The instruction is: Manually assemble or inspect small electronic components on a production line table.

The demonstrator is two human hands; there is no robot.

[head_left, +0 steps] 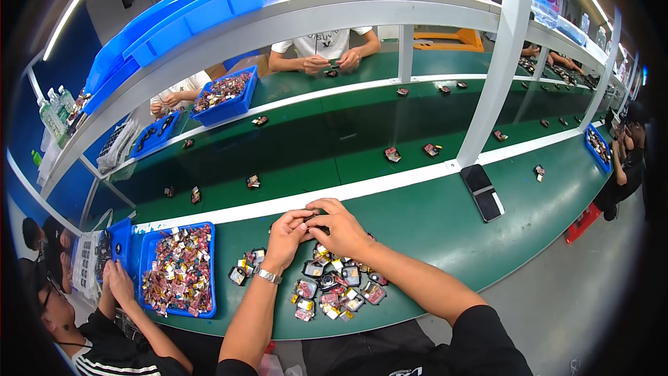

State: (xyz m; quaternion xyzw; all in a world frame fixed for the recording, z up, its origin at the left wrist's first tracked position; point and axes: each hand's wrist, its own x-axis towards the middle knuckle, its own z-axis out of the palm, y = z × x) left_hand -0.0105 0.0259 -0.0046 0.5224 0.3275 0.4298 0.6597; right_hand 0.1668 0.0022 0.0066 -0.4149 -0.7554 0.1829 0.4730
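My left hand (286,234), with a metal-banded watch (268,276) at the wrist, meets my right hand (338,228) above the green bench. Between their pinched fingertips is a small dark part (311,218), mostly covered by the fingers. Just below and right of my hands lies a pile of small electronic assemblies (351,276), black housings with reddish and silvery pieces and yellow bits. A smaller cluster of the same assemblies (239,276) sits left of my left forearm.
A blue tray (213,271) heaped with small wired components stands at left. Beyond a white rail, spaced assemblies (392,154) lie on a dark green belt (334,160). A phone-like black device (477,188) rests by a white post (490,90). Co-workers sit opposite and at left.
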